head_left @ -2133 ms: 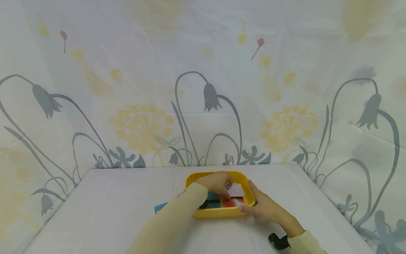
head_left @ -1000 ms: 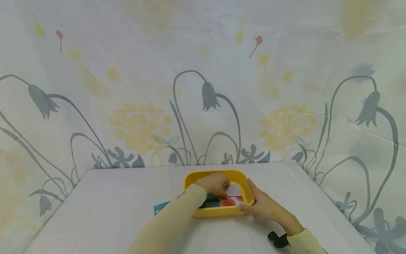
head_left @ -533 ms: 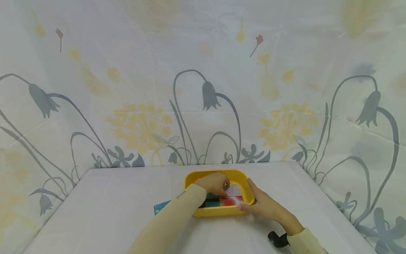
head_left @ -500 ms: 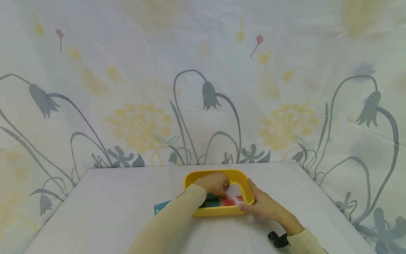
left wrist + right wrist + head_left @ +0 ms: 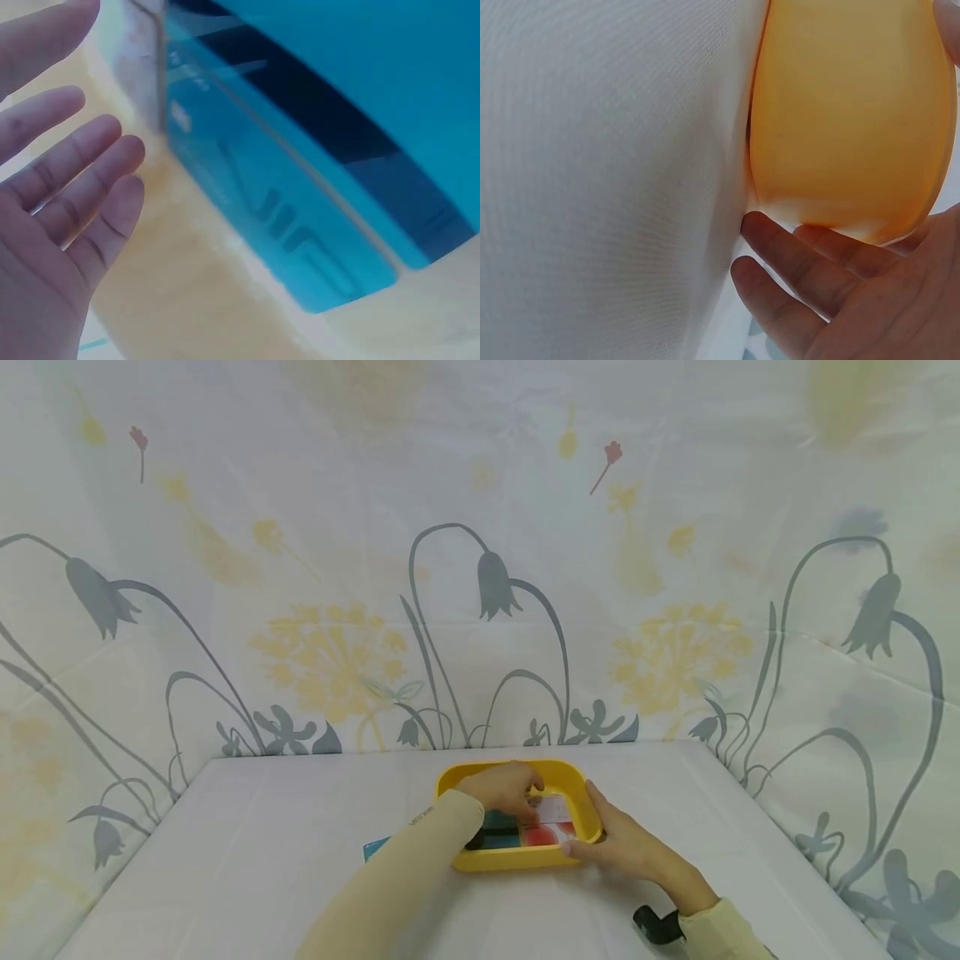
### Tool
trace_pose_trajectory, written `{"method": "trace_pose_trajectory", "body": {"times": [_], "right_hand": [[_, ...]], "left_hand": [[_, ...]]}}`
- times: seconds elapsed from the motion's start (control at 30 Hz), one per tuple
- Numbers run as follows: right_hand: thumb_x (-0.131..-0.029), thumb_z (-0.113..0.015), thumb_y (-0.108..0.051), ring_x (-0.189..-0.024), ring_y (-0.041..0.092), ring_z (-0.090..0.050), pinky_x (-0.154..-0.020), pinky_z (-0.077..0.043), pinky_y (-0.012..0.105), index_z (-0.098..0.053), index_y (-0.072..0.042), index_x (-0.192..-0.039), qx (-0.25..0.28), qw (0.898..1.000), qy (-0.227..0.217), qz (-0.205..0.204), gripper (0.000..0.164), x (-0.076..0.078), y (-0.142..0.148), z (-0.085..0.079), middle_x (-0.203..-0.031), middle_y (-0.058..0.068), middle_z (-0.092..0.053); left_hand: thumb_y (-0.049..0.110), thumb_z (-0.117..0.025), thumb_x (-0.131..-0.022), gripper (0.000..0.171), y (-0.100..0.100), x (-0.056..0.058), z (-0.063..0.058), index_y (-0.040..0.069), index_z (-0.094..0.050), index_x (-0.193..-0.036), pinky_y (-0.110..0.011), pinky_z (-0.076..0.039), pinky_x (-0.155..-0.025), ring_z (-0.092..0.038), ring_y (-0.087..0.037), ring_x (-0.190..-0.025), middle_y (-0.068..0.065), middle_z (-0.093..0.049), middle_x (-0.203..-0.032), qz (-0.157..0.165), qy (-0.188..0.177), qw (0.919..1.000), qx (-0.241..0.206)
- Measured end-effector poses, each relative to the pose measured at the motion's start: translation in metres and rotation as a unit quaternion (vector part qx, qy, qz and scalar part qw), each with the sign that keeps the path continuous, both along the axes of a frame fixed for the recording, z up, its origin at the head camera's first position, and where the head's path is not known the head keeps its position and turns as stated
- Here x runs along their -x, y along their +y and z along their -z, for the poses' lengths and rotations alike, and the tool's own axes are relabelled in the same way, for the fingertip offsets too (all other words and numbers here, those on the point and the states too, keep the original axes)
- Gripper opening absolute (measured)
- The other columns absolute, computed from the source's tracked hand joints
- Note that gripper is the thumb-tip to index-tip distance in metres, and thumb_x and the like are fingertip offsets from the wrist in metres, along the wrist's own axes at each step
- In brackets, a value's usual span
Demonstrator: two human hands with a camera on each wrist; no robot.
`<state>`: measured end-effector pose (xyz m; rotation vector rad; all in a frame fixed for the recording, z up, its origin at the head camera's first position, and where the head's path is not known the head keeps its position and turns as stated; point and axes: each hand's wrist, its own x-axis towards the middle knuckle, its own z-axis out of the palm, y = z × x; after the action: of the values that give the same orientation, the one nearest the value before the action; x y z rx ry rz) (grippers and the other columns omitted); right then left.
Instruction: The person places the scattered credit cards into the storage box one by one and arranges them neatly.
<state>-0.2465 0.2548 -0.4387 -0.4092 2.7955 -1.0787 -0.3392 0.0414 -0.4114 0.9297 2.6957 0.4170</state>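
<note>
A shallow yellow tray (image 5: 517, 860) sits toward the back of the table with several flat cards inside. Among them are a teal card with a black stripe (image 5: 501, 835), a red-patterned card (image 5: 540, 836) and a pale card (image 5: 555, 809). My left hand (image 5: 501, 790) reaches into the tray above the cards. In the left wrist view its fingers (image 5: 112, 161) are loosely extended beside the striped card (image 5: 405, 90) and a second teal card (image 5: 262, 217), holding nothing. My right hand (image 5: 626, 843) holds the tray's right end, thumb at the near corner and fingers along the outer wall (image 5: 847, 112).
Left of the tray, the corner of a blue card (image 5: 373, 847) shows on the white table (image 5: 247, 860), partly covered by the left sleeve (image 5: 397, 877). A black object (image 5: 657, 927) is at the right wrist. A flower-printed cloth (image 5: 480, 677) stands behind and around the table.
My left hand has risen slightly and shifted a little left, with its fingers loosening over the cards. The right hand and the tray stay nearly where they were.
</note>
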Motion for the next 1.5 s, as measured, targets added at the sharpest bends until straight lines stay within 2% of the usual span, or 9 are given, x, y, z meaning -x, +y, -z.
{"method": "trace_pose_trajectory", "body": {"times": [0.07, 0.27, 0.4, 0.63, 0.9, 1.0, 1.27, 1.4, 1.5], "right_hand": [[-0.077, -0.071, -0.055, -0.132, 0.036, -0.036, -0.106, -0.028, 0.056, -0.005, -0.003, -0.152, -0.001, 1.0, -0.001, 0.0, 0.112, 0.001, 0.0, -0.001, -0.153, 0.023, -0.023], [-0.078, -0.07, -0.055, -0.13, 0.036, -0.038, -0.105, -0.029, 0.057, -0.006, -0.003, -0.152, -0.005, 1.0, -0.003, 0.004, 0.111, 0.002, -0.001, -0.001, -0.152, 0.023, -0.024], [-0.078, -0.07, -0.054, -0.129, 0.037, -0.039, -0.104, -0.029, 0.058, -0.006, -0.001, -0.152, -0.011, 1.0, 0.0, 0.003, 0.111, 0.001, -0.001, 0.0, -0.152, 0.025, -0.024], [-0.08, -0.07, -0.053, -0.13, 0.038, -0.039, -0.104, -0.029, 0.058, -0.006, -0.001, -0.152, -0.016, 1.0, -0.005, 0.008, 0.109, -0.001, -0.002, 0.0, -0.151, 0.026, -0.024], [-0.08, -0.069, -0.053, -0.131, 0.038, -0.037, -0.105, -0.027, 0.059, -0.006, -0.001, -0.152, -0.017, 1.0, -0.017, 0.014, 0.109, -0.002, -0.003, 0.0, -0.152, 0.026, -0.023], [-0.079, -0.07, -0.053, -0.131, 0.038, -0.036, -0.105, -0.027, 0.059, -0.006, -0.001, -0.152, -0.016, 1.0, -0.018, 0.016, 0.11, -0.002, -0.003, 0.001, -0.152, 0.025, -0.022], [-0.079, -0.069, -0.054, -0.13, 0.036, -0.039, -0.104, -0.029, 0.058, -0.006, -0.003, -0.152, -0.023, 0.999, -0.015, 0.021, 0.11, 0.001, -0.003, 0.002, -0.152, 0.024, -0.023], [-0.079, -0.069, -0.054, -0.129, 0.036, -0.039, -0.105, -0.028, 0.058, -0.005, -0.002, -0.152, -0.024, 0.999, -0.01, 0.018, 0.11, 0.003, -0.003, 0.003, -0.152, 0.025, -0.023], [-0.079, -0.069, -0.055, -0.129, 0.035, -0.039, -0.105, -0.028, 0.058, -0.005, -0.002, -0.152, -0.025, 0.999, -0.008, 0.018, 0.111, 0.004, -0.002, 0.004, -0.153, 0.024, -0.022]], "left_hand": [[0.032, -0.078, -0.08, 0.049, -0.002, 0.0, -0.006, 0.015, -0.063, -0.123, -0.028, -0.047, -0.09, -0.055, -0.01, -0.088, 0.004, -0.064, -0.111, 0.003, -0.002, 0.9999, -0.01], [0.034, -0.075, -0.083, 0.05, -0.009, -0.004, -0.025, 0.016, -0.061, -0.126, -0.029, -0.047, -0.09, -0.057, -0.012, -0.098, -0.001, -0.063, -0.115, 0.012, 0.03, 0.9994, -0.009], [0.033, -0.074, -0.084, 0.05, -0.015, -0.012, -0.034, 0.016, -0.059, -0.128, -0.028, -0.047, -0.089, -0.056, -0.013, -0.098, -0.001, -0.062, -0.114, 0.02, 0.042, 0.9988, -0.015], [0.038, -0.069, -0.087, 0.048, -0.036, -0.03, -0.042, 0.016, -0.059, -0.129, -0.026, -0.047, -0.087, -0.055, -0.011, -0.097, -0.001, -0.061, -0.115, 0.031, 0.081, 0.996, -0.022], [0.038, -0.068, -0.088, 0.046, -0.07, -0.049, -0.037, 0.018, -0.06, -0.128, -0.027, -0.047, -0.087, -0.056, -0.01, -0.095, 0.001, -0.06, -0.111, 0.023, 0.117, 0.9916, -0.051], [0.04, -0.068, -0.088, 0.046, -0.079, -0.056, -0.035, 0.019, -0.06, -0.128, -0.029, -0.047, -0.089, -0.055, -0.011, -0.096, 0.002, -0.059, -0.111, 0.012, 0.119, 0.9912, -0.056], [0.045, -0.066, -0.088, 0.051, -0.101, -0.075, -0.03, 0.017, -0.058, -0.13, -0.038, -0.041, -0.1, -0.052, -0.017, -0.114, 0.001, -0.056, -0.127, -0.026, 0.125, 0.9889, -0.076], [0.043, -0.067, -0.088, 0.049, -0.113, -0.082, -0.023, 0.016, -0.059, -0.128, -0.038, -0.041, -0.1, -0.051, -0.018, -0.115, -0.001, -0.054, -0.128, -0.033, 0.147, 0.9839, -0.096], [0.039, -0.068, -0.088, 0.046, -0.122, -0.087, -0.018, 0.014, -0.06, -0.126, -0.038, -0.043, -0.097, -0.051, -0.017, -0.112, -0.001, -0.055, -0.123, -0.032, 0.179, 0.9767, -0.114]]}}
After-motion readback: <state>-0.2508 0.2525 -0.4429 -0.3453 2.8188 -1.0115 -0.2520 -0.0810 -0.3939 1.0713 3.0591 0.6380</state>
